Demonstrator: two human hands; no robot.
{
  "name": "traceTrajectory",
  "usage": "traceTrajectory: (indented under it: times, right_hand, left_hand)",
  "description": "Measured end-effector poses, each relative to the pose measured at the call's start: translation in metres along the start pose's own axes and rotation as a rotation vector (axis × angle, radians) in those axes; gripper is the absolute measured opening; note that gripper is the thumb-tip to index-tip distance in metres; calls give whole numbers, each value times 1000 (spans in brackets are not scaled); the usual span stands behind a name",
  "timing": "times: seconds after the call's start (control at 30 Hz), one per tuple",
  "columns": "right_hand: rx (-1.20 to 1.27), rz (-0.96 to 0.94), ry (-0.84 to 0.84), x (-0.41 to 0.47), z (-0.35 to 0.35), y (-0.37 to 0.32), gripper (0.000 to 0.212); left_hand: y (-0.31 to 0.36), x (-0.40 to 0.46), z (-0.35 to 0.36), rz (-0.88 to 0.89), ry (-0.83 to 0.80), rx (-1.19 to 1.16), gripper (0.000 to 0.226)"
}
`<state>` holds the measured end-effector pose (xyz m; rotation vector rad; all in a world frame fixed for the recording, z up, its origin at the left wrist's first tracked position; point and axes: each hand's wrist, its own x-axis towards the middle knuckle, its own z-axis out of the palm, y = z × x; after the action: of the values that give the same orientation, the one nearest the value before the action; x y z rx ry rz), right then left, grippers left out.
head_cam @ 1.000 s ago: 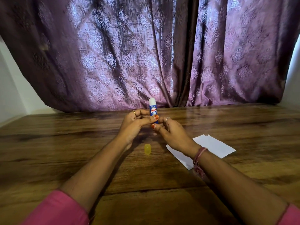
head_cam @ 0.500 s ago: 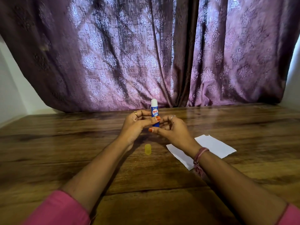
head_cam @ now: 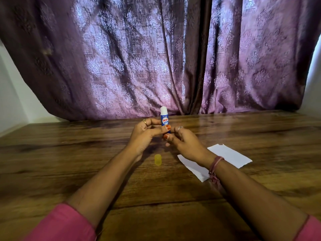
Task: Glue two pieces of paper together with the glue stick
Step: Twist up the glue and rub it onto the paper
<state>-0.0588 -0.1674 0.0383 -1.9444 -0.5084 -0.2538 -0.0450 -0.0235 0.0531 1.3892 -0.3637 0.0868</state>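
- The left hand (head_cam: 145,134) pinches the one small blue glue stick with a red-and-white label (head_cam: 165,121), thumb across the front of the tube, fingers curled behind it.
- The right hand (head_cam: 185,140) curls its thumb and fingers round the bottom end of the same tube; each hand wears one ring.
- The glue stick stands upright in the air above the counter, uncapped, with its white glue tip on top.
- One small translucent yellow plastic cap (head_cam: 157,159) stands on the brown wooden counter (head_cam: 69,159), below the hands and apart from them.
- White sheets of paper (head_cam: 231,154) lie flat on the counter to the right, partly under the right wrist; two pieces seem to overlap, though the arm hides the join.
- One reddish thread band (head_cam: 215,164) circles the right wrist, and two pink sleeves (head_cam: 64,225) show at the lower corners.
- A purple patterned curtain (head_cam: 156,54) hangs behind the counter's far edge.
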Motion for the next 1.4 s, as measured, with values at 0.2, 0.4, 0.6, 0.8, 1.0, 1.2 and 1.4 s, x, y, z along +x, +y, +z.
traceTrajectory:
  times: [0.2,0.4,0.6,0.8,1.0,1.2,1.4]
  right_hand:
    - [283,83,-150,-4,-5,3,16]
    - [387,134,-192,-5,-8,5,13]
    - [458,134,-89,-4,-7,8,14]
    - [438,130,84,-3,2,7,15]
    - [383,143,52,-4,1,5,4]
    - [346,144,-53,-5,-4,2,9]
    - [355,173,-94,-5,-5,5,11]
  left_hand:
    - [-2,-1,1,-37,-12,-45,16]
    - [0,-4,3,-34,-36,-41,14]
    - [1,-1,1,-11,-9,-18,16]
    - [-3,-1,5,-16,-9,-17,14]
    - [-3,-1,3,-7,-12,12,14]
    - [-1,-2,3,-34,-5,-10,16]
    - [-3,-2,2,-48,-20,-33,16]
